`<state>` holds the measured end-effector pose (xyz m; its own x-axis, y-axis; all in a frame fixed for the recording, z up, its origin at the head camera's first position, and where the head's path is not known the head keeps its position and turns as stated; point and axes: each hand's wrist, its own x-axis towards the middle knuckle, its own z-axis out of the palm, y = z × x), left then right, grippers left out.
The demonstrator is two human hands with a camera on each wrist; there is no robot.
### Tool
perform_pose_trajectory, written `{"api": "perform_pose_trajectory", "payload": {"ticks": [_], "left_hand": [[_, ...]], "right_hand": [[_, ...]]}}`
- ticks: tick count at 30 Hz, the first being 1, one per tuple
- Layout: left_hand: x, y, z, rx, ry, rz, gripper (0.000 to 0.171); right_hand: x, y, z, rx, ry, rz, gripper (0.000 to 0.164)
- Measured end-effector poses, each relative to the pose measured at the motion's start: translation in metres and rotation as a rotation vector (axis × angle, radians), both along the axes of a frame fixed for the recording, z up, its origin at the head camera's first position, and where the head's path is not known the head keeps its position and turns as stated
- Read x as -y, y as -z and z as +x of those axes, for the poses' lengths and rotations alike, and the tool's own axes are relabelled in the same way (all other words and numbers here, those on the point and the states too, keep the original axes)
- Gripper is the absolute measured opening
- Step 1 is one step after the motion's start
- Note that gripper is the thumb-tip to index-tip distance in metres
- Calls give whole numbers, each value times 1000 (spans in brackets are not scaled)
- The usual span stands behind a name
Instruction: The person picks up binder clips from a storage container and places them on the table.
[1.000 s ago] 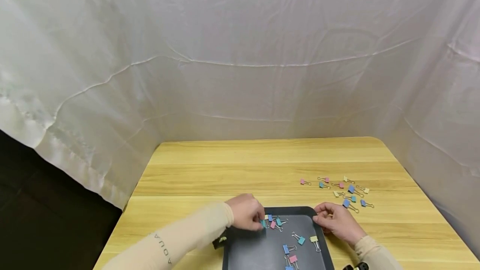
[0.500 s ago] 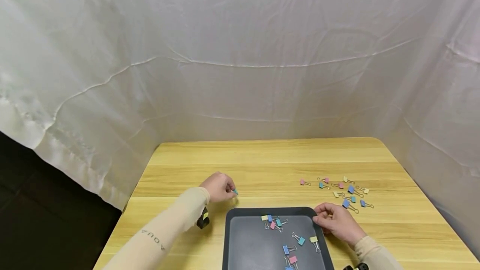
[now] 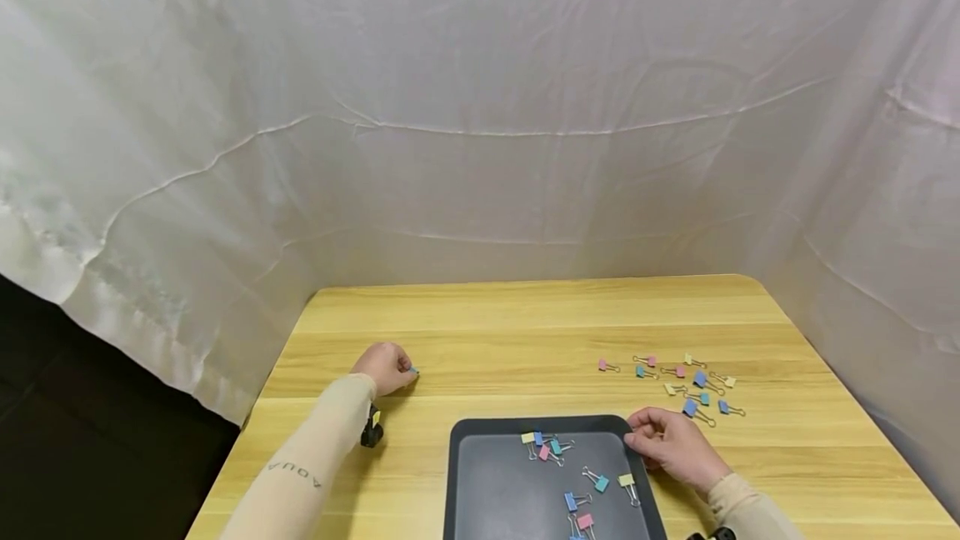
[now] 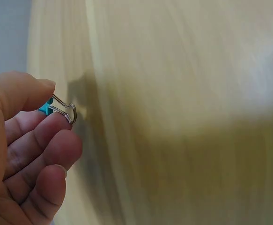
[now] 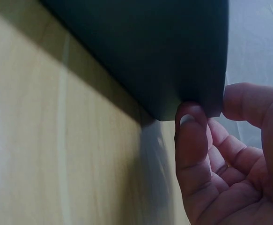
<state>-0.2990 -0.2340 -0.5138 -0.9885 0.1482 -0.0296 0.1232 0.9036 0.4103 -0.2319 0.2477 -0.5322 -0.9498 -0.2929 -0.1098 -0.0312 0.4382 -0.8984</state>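
Observation:
Between the thumb and forefinger of my left hand (image 3: pixel 386 367) is a teal binder clip (image 4: pixel 46 108), its wire handles sticking out past the fingertips. This hand is over the left part of the table, and its shadow falls on the wood in the left wrist view. My right hand (image 3: pixel 677 446) pinches the far right corner of a dark grey tray (image 3: pixel 498 490), thumb on one side of the rim and fingers on the other. Several binder clips lie in the tray, among them a teal one (image 3: pixel 601 483), a yellow one (image 3: pixel 627 481) and a pink one (image 3: pixel 585 522).
To the right, beyond the tray, more binder clips are scattered on the wooden table (image 3: pixel 525 340), including a blue one (image 3: pixel 701 378) and a pink one (image 3: pixel 603 365). Pale cloth (image 3: pixel 480 182) hangs behind the table and along its sides. The tray's near end is out of view.
My left hand has left the tray and moved left over the table with the teal binder clip in its fingers. The right hand stays at the tray corner.

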Motion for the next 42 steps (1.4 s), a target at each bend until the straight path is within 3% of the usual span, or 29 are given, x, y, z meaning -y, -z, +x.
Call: {"api": "perform_pose_trajectory", "payload": {"ticks": [5,10,16,19,25,30,35,42], "left_hand": [[13,6,1,6,-46,12,11],[14,6,2,10,-62,12,14],[10,1,3,-11,-83,49,22],[1,-7,4,-33,-63,69,27],[-37,-27,12,-115,123,124,28],[-77,-36,21,-174,298,152,26],[-111,-38,33,-143,394,171,26],[-151,-35,50,-160,508,154,26]], "right_hand": [[1,0,2,12,22,-5,32],[2,1,4,29,52,-25,30],[2,3,3,37,65,-39,30],[2,3,2,33,73,-23,30],[1,2,-2,7,99,10,29],[1,1,-4,-11,96,17,27],[2,-1,-6,-26,92,25,23],[4,-4,-8,-45,79,62,21]]}}
